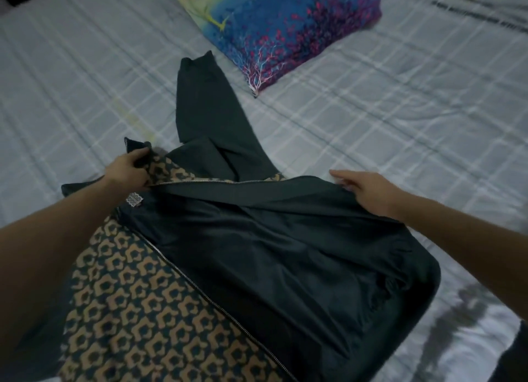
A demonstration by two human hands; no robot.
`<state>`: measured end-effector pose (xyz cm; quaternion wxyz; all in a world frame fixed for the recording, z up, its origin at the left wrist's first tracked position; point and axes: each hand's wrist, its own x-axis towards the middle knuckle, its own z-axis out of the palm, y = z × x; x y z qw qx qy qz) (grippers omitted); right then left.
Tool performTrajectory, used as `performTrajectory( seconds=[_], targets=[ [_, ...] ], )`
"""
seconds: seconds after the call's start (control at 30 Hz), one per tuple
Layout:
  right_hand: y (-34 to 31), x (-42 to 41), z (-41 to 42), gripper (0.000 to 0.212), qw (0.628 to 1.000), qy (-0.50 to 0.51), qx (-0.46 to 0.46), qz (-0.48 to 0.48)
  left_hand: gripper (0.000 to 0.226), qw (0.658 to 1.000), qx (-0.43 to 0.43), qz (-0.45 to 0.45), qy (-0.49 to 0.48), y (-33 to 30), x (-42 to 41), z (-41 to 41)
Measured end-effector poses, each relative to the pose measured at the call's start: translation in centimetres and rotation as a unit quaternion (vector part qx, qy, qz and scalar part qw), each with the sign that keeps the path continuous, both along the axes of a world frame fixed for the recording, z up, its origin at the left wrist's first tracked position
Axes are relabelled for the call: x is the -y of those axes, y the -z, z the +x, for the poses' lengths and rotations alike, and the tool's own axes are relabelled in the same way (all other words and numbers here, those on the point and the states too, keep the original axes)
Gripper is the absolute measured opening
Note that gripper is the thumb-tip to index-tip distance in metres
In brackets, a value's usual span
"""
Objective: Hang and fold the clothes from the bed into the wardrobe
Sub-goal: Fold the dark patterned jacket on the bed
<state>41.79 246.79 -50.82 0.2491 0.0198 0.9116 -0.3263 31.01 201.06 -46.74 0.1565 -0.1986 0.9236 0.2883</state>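
A dark green zip jacket (285,253) lies spread on the bed, its tan-patterned side (137,304) showing at the lower left along the zipper. One sleeve (205,104) stretches away toward the pillow. My left hand (130,168) grips the jacket's collar edge near the top of the zipper. My right hand (368,190) rests on the jacket's upper right edge, fingers fairly straight, their tips over the fabric's rim.
The bed (400,118) has a pale checked sheet. A blue and pink patterned pillow (285,30) lies beyond the sleeve at the top. A dark shape (514,356) sits at the lower right corner.
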Motion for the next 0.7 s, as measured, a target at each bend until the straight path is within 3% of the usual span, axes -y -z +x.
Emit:
performTrajectory(
  seconds=[0.1, 0.13, 0.2, 0.27, 0.37, 0.43, 0.47, 0.53, 0.6, 0.63, 0.7],
  targets=[
    [0.2, 2.4, -0.8, 0.076, 0.986, -0.113, 0.115, 0.03, 0.065, 0.999, 0.027, 0.014, -0.01, 0.1, 1.2, 0.4],
    [-0.1, 2.9, -0.6, 0.072, 0.977, -0.155, 0.143, 0.031, 0.065, 0.999, 0.033, 0.02, -0.014, 0.1, 1.8, 0.5],
    [-0.8, 3.6, 0.3, 0.037, 0.95, -0.262, 0.158, 0.055, 0.065, 0.999, 0.029, 0.032, -0.016, 0.0, 2.4, 0.8],
    [-2.3, 2.9, 0.9, 0.016, 0.935, -0.329, 0.095, 0.092, 0.064, 0.998, -0.007, 0.057, -0.015, -0.7, 2.6, 0.9],
    [-6.0, 0.8, 1.6, 0.003, 0.958, -0.247, -0.145, 0.009, 0.07, 0.983, -0.089, 0.156, -0.034, -2.1, 3.5, 0.2],
    [-8.9, 0.7, 2.4, 0.014, 0.923, -0.258, -0.286, 0.025, 0.072, 0.974, -0.122, 0.185, -0.041, -2.7, 4.2, 0.2],
    [-9.9, 1.2, 3.0, 0.015, 0.912, -0.294, -0.285, 0.033, 0.072, 0.974, -0.13, 0.18, -0.047, -2.8, 4.6, 0.4],
    [-10.1, 2.4, 4.5, 0.026, 0.901, -0.389, -0.186, 0.055, 0.067, 0.981, -0.138, 0.122, -0.066, -2.0, 5.4, 1.3],
    [-8.7, 2.6, 6.6, 0.051, 0.895, -0.422, -0.063, 0.134, 0.057, 0.993, -0.099, -0.023, -0.06, -0.4, 6.8, 2.9],
    [-8.1, 2.6, 7.7, 0.056, 0.885, -0.432, -0.027, 0.172, 0.055, 0.992, -0.04, -0.111, -0.035, 0.7, 7.6, 4.0],
    [-7.1, 2.6, 9.7, 0.053, 0.882, -0.426, -0.004, 0.202, 0.064, 0.958, 0.106, -0.266, 0.018, 2.8, 8.3, 6.5]
  ],
)
